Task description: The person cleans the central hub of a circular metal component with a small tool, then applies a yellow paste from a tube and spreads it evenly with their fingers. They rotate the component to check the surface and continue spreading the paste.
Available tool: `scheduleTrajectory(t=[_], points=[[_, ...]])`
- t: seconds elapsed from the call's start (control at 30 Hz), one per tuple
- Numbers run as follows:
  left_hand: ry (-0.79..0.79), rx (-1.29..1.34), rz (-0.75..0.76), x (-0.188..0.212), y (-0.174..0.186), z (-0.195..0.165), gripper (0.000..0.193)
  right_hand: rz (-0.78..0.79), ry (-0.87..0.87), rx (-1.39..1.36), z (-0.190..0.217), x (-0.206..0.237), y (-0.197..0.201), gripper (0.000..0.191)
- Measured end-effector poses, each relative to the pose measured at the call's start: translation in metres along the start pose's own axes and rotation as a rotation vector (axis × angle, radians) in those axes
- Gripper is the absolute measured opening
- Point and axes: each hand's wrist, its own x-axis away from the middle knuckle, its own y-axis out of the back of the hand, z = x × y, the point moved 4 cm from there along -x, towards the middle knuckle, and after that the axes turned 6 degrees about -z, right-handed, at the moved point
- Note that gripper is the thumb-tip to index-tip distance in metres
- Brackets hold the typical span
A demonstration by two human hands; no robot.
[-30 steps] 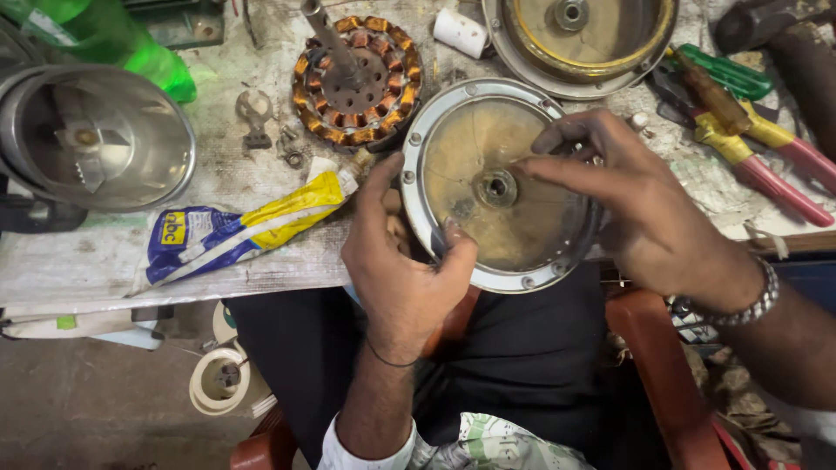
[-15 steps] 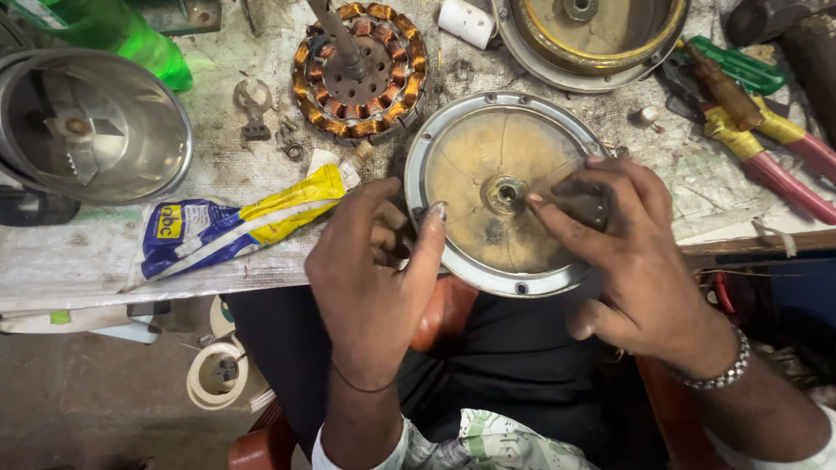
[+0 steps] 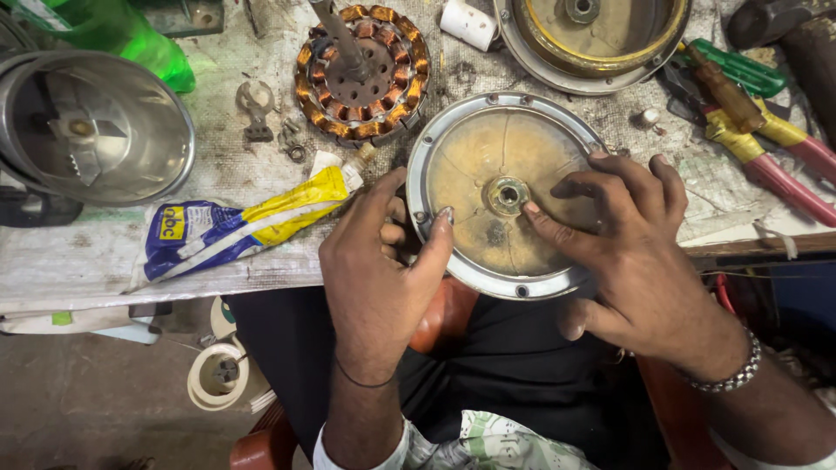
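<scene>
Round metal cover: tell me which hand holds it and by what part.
The left hand grips the round metal cover at its left rim; the right hand rests its fingers inside, near the centre hub.

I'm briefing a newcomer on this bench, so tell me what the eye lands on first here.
First comes the round metal motor cover at the bench's near edge, gripped at its left rim by the left hand while the right hand touches a fingertip beside its central bearing. Just behind it lies the copper-wound stator with its shaft, and to the left a yellow-and-blue tube beside a shiny steel bowl.
</scene>
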Motion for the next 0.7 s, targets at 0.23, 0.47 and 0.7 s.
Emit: scheduleTrajectory(t=[0.23,0.47,0.7], points=[[-0.024,-0.049,0.031,-0.001,0.001,-0.004,0.061,-0.013,-0.041,-0.057,-0.011,0.0,0.008,0.106],[0.196,0.06,0.148,0.005,0.009,-0.008,0.05,-0.055,-0.032,-0.063,-0.01,0.0,0.018,0.106],[0.297,0.22,0.235,-0.001,0.009,-0.004,0.068,0.006,0.012,-0.021,-0.012,-0.001,0.005,0.1]])
